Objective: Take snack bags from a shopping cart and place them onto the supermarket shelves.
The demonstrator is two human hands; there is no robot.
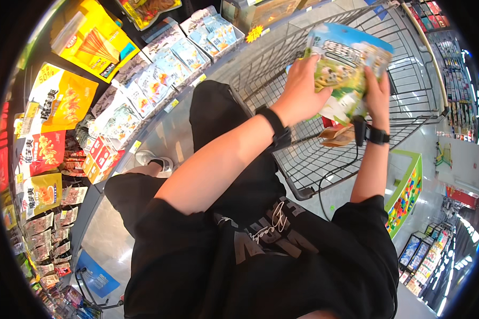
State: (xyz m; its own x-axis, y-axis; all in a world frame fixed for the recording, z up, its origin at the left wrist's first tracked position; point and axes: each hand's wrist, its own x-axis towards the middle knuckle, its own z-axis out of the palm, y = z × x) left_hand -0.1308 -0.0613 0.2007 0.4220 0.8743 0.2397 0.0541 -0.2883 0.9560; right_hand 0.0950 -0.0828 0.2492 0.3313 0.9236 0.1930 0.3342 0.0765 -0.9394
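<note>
Both hands hold a blue-and-green plastic snack pouch [341,60] with cow pictures and writing on it, above a wire shopping cart [259,75]. My left hand [303,89] grips the pouch's left edge, thumb pointing across its front. On the opposite edge is my right hand [376,95], its fingers wrapped over the side. Beneath the pouch, a brown-and-red package [337,135] lies in the cart, partly hidden. Each wrist wears a black band.
Shelves on the left carry a yellow snack bag [97,44], an orange-and-white bag [60,99] and open boxes of small blue packets [189,54]. A black cable [323,179] hangs from my right wrist. Beyond the cart stands a green-framed bin [407,191] with colourful pieces.
</note>
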